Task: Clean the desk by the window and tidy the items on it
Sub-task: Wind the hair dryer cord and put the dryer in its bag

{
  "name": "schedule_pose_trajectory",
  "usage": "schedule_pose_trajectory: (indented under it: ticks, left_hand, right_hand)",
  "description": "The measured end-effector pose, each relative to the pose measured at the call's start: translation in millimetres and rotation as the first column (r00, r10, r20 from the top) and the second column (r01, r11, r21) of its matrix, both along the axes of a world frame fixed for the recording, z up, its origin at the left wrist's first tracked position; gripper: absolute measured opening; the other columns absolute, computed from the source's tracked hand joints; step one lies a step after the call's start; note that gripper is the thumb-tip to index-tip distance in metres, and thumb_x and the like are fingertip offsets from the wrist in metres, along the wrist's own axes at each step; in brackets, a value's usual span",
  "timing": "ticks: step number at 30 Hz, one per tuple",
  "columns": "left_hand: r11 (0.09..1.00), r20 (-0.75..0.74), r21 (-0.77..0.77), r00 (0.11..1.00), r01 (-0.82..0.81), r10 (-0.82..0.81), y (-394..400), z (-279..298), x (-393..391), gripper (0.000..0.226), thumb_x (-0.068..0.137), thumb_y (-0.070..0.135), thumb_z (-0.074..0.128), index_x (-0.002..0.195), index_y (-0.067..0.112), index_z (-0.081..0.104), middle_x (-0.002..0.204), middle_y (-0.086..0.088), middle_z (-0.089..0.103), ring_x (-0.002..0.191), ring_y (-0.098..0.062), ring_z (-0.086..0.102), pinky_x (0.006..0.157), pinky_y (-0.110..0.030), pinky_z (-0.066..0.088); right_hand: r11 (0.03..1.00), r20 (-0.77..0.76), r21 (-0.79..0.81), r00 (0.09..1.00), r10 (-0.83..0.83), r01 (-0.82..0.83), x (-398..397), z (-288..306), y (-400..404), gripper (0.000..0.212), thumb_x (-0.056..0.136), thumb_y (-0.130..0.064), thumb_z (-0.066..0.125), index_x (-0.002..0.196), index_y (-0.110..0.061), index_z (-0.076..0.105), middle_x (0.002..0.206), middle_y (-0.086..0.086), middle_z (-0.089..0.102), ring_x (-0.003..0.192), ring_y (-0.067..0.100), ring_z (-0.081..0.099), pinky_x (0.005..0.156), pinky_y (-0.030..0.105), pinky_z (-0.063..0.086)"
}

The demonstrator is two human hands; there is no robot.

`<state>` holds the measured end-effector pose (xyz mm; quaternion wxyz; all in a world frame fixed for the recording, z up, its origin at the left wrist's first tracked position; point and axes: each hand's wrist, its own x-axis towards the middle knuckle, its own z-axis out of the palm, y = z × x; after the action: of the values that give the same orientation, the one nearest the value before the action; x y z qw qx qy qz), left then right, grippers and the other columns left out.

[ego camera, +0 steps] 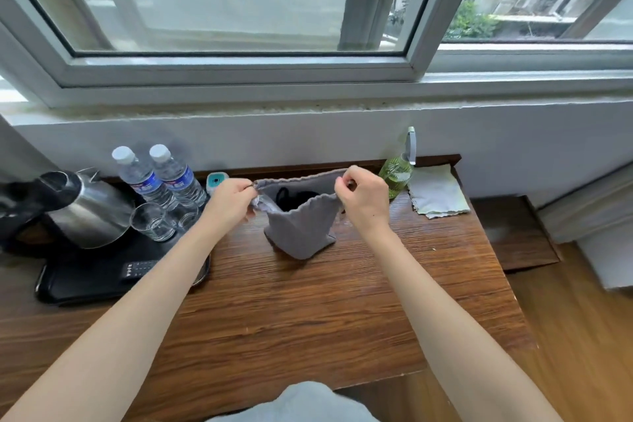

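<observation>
Both hands, left (233,201) and right (363,199), each grip pinching a top corner of the grey cloth (301,226) above the bench (308,305), seem mid-fold, so next likely calls for matching corners

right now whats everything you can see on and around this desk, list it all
grey cloth: 1, grey, mid desk, held up by two edges, lower end near the wood
water bottles: 2, clear with blue labels and white caps, back left
kettle: 1, steel with black handle, far left on the tray
glasses: 2, clear, in front of the bottles
tray: 1, black, left side
remote: 1, black, on the tray's front
spray bottle: 1, green, back right
pale cloth: 1, light green-white, flat at back right
small gadget: 1, white and teal, behind left hand
desk: 1, brown wood, under the window
left hand: fingers pinch cloth's left edge
right hand: fingers pinch cloth's right edge
</observation>
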<state>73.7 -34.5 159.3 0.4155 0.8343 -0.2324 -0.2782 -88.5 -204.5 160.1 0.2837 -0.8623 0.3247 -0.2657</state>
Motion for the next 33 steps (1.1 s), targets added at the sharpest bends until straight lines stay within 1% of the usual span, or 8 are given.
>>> schedule_pose_trajectory:
  ticks: [5, 9, 11, 17, 20, 25, 29, 33]
  left_hand:
    - [0.997, 0.032, -0.048, 0.997, -0.065, 0.067, -24, 9, 26, 0.027, 0.095, 0.008, 0.044, 0.087, -0.014, 0.058, 0.082, -0.028, 0.064, 0.068, -0.022, 0.064, 0.062, -0.042, 0.058]
    - [0.998, 0.075, -0.046, 0.997, -0.033, 0.036, -18, 10, 32, 0.024, 0.094, 0.009, 0.047, 0.077, -0.003, 0.059, 0.066, -0.008, 0.058, 0.066, -0.021, 0.057, 0.056, -0.034, 0.057]
    - [0.998, 0.133, 0.035, 0.990, 0.051, -0.055, -4, 2, 28, 0.024, 0.089, 0.011, 0.049, 0.067, 0.007, 0.057, 0.055, 0.005, 0.053, 0.063, -0.024, 0.054, 0.062, -0.040, 0.055]
    - [0.946, 0.211, 0.279, 0.950, 0.166, -0.229, 51, -47, -30, 0.020, 0.092, 0.016, 0.049, 0.074, 0.014, 0.058, 0.066, 0.001, 0.060, 0.070, -0.024, 0.053, 0.060, -0.033, 0.038]
    - [0.908, 0.159, 0.365, 0.947, 0.205, -0.278, 81, -76, -55, 0.016, 0.091, 0.018, 0.050, 0.077, 0.014, 0.058, 0.063, 0.003, 0.057, 0.071, -0.026, 0.053, 0.062, -0.034, 0.040]
    - [0.799, 0.069, 0.497, 0.902, 0.338, -0.425, 110, -109, -81, 0.018, 0.093, 0.021, 0.045, 0.089, 0.017, 0.062, 0.094, 0.003, 0.068, 0.092, -0.023, 0.061, 0.073, -0.032, 0.044]
    - [0.710, 0.017, 0.542, 0.839, 0.450, -0.544, 108, -116, -80, 0.016, 0.091, 0.023, 0.044, 0.081, 0.023, 0.057, 0.088, 0.007, 0.063, 0.085, -0.019, 0.058, 0.067, -0.032, 0.040]
    - [0.640, -0.035, 0.560, 0.787, 0.525, -0.616, 97, -111, -72, 0.011, 0.083, 0.028, 0.051, 0.091, 0.028, 0.059, 0.094, 0.012, 0.060, 0.088, -0.015, 0.057, 0.071, -0.030, 0.040]
  right_hand:
    - [0.999, -0.007, -0.035, 1.000, -0.027, 0.027, 34, 18, -22, 0.024, 0.086, -0.012, 0.062, 0.066, -0.017, 0.050, 0.063, -0.003, 0.052, 0.060, 0.016, 0.046, 0.059, 0.026, 0.029]
    - [0.996, 0.012, -0.086, 1.000, -0.009, 0.010, 40, 19, -23, 0.024, 0.087, -0.013, 0.061, 0.066, -0.016, 0.050, 0.063, -0.004, 0.051, 0.059, 0.014, 0.045, 0.057, 0.024, 0.028]
    - [0.993, -0.005, -0.117, 1.000, 0.000, 0.000, 34, 4, -18, 0.023, 0.085, -0.012, 0.063, 0.065, -0.013, 0.050, 0.061, -0.002, 0.050, 0.059, 0.016, 0.045, 0.056, 0.028, 0.031]
    - [0.962, -0.063, -0.229, 0.988, 0.140, -0.151, -36, -66, 27, 0.024, 0.082, -0.012, 0.066, 0.062, -0.010, 0.052, 0.059, 0.000, 0.051, 0.060, 0.012, 0.043, 0.052, 0.023, 0.033]
    - [0.907, -0.136, -0.273, 0.946, 0.295, -0.322, -78, -103, 55, 0.026, 0.087, -0.020, 0.060, 0.063, -0.012, 0.055, 0.063, -0.001, 0.054, 0.060, 0.013, 0.048, 0.050, 0.022, 0.039]
    - [0.824, -0.320, -0.186, 0.826, 0.464, -0.536, -123, -146, 82, 0.021, 0.089, -0.024, 0.057, 0.072, -0.014, 0.062, 0.079, -0.001, 0.063, 0.066, 0.013, 0.056, 0.052, 0.028, 0.050]
    - [0.828, -0.327, -0.137, 0.814, 0.481, -0.544, -132, -146, 82, 0.017, 0.089, -0.030, 0.060, 0.082, -0.015, 0.062, 0.107, 0.002, 0.066, 0.080, 0.012, 0.061, 0.059, 0.020, 0.052]
    - [0.914, -0.186, -0.074, 0.906, 0.380, -0.399, -116, -137, 77, 0.027, 0.095, -0.042, 0.050, 0.084, -0.017, 0.047, 0.110, 0.004, 0.066, 0.087, 0.012, 0.063, 0.058, 0.017, 0.047]
